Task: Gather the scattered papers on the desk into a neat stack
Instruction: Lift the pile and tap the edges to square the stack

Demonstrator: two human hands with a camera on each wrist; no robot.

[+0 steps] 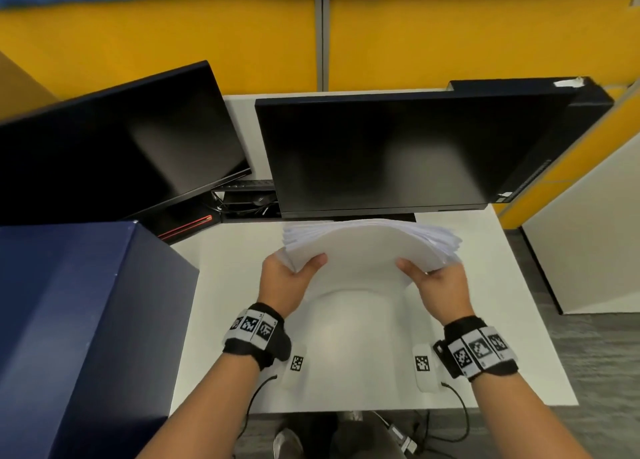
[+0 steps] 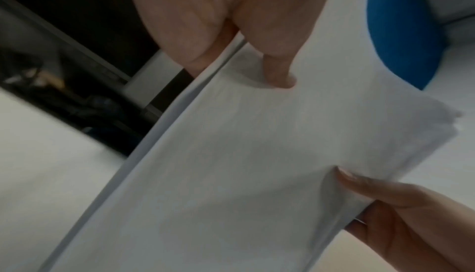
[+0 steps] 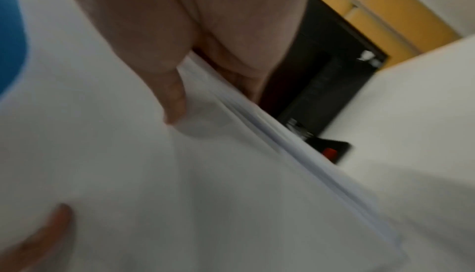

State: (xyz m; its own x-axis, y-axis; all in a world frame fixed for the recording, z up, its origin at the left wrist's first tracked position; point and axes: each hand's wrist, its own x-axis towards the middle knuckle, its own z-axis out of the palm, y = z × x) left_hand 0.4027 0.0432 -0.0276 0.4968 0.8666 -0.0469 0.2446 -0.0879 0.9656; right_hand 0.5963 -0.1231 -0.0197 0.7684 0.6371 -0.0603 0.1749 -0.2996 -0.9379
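Both hands are holding the papers up off the white counter, in front of the right screen. The left hand is pinching the left edge, thumb on top and fingers hiding underneath. The right hand is pinching the right edge the same way. The stack is bending upward in the middle like a little hill. Its side edges are not lining up; the sheets are fanning out at both ends. In the left wrist view the near long edge is looking mostly even. A big blue box is sitting close on the left. A second screen is leaning behind it. The counter under the papers is giving open room, and its right edge is dropping to the floor.
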